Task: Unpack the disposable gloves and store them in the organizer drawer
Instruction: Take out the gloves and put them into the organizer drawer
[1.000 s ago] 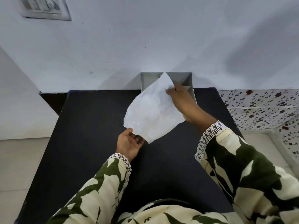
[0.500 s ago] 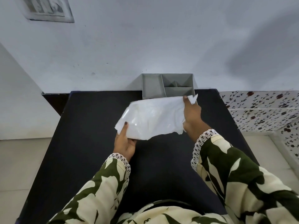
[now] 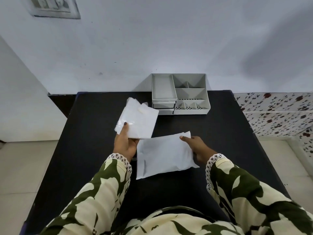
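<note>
While our left hand [image 3: 125,144] pinches the glove packet [image 3: 137,120] near the organizer [image 3: 180,94], right hand [image 3: 196,145] clamps the empty mailer [image 3: 165,156]; we should drop that, then open a drawer [image 3: 163,105].

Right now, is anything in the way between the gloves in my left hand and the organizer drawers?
Nothing visible lies between the gloves in the left hand and the organizer. Both small drawers look shut, though. The empty bag sits nearer you, under the right hand.
</note>
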